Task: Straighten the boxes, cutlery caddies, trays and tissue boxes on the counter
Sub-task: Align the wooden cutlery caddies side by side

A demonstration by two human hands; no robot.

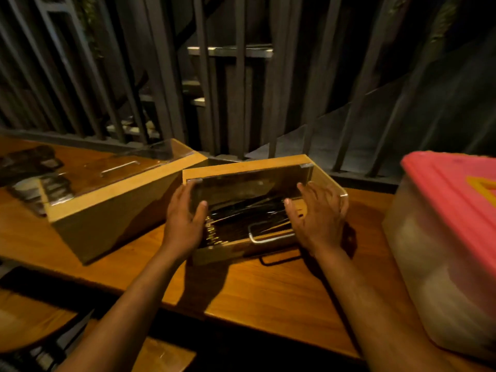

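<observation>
A small wooden cutlery caddy (241,167) with a clear lid and a metal handle stands at the middle of the wooden counter (268,291). Dark cutlery lies inside it. My left hand (183,221) presses flat against its left side, thumb on the lid. On the caddy's right side rests my right hand (316,218), fingers spread, thumb over the lid. A larger wooden box (112,208) with a clear lid and handle sits to the left, turned at an angle, its corner close to the caddy.
A translucent plastic bin with a pink lid (445,237) stands at the right, near the caddy. Dark metal railing bars (241,89) rise just behind the counter. A lower wooden surface (26,326) lies at the bottom left.
</observation>
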